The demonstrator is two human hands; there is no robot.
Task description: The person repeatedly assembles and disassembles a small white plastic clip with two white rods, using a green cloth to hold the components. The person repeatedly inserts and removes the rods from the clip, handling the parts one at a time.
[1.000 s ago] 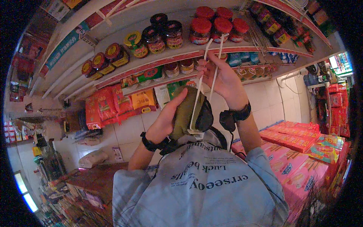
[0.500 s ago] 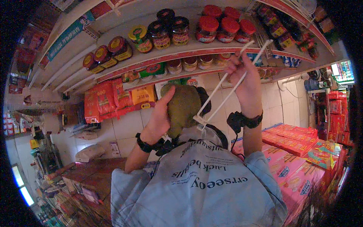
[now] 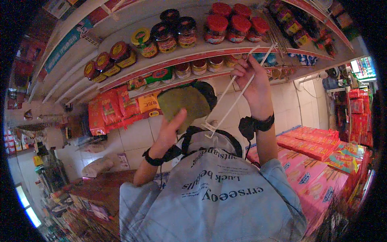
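My left hand (image 3: 171, 131) holds an olive-green flat packet (image 3: 183, 105) up in front of the shelves, thumb pressed on its lower edge. My right hand (image 3: 252, 82) is raised higher and to the right, its fingers closed on a long white wire hook (image 3: 227, 101). The hook slants down-left, and its lower end lies just below the packet. Both wrists carry black bands. A dark packet shows behind the green one. A pale blue shirt (image 3: 217, 201) fills the lower middle.
Shelves above hold red-lidded jars (image 3: 231, 26), dark-lidded jars (image 3: 177, 30) and yellow-lidded jars (image 3: 115, 56). Red snack bags (image 3: 109, 109) hang at the left. Stacked red and pink boxes (image 3: 314, 149) stand at the right. A white tiled surface (image 3: 137, 133) lies behind my hands.
My hands have moved apart. The right hand swung right with the wire hook, and the left hand drew the green packet left and tilted it.
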